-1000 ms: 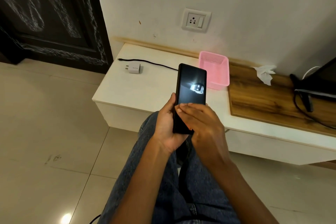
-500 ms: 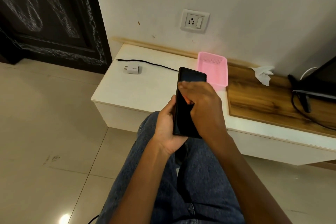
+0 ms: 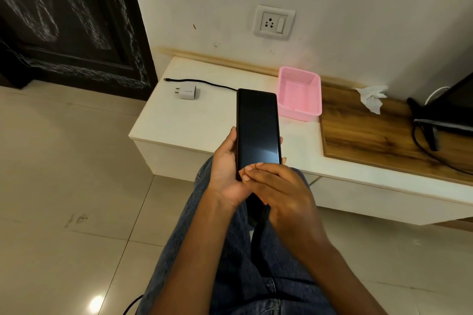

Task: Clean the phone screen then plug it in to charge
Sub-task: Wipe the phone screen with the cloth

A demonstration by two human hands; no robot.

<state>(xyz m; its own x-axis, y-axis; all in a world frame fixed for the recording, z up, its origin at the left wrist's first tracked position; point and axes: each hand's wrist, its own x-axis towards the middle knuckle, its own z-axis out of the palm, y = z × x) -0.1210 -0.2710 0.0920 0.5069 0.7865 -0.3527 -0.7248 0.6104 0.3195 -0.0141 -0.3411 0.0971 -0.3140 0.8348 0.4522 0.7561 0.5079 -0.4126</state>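
The left hand (image 3: 225,161) grips the phone (image 3: 258,130) by its edges; the right hand's (image 3: 281,192) flat fingers press the lower screen. Slick, stiff, fragile glass: probably safest held by the edges.

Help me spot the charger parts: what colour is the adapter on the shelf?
White, beside its black cable; the charger adapter shows clearly in the head view.

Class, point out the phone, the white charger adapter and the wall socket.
phone (image 3: 257,130): head view, middle of its dark screen.
charger adapter (image 3: 188,92): head view, its white body.
wall socket (image 3: 273,22): head view, its white faceplate.
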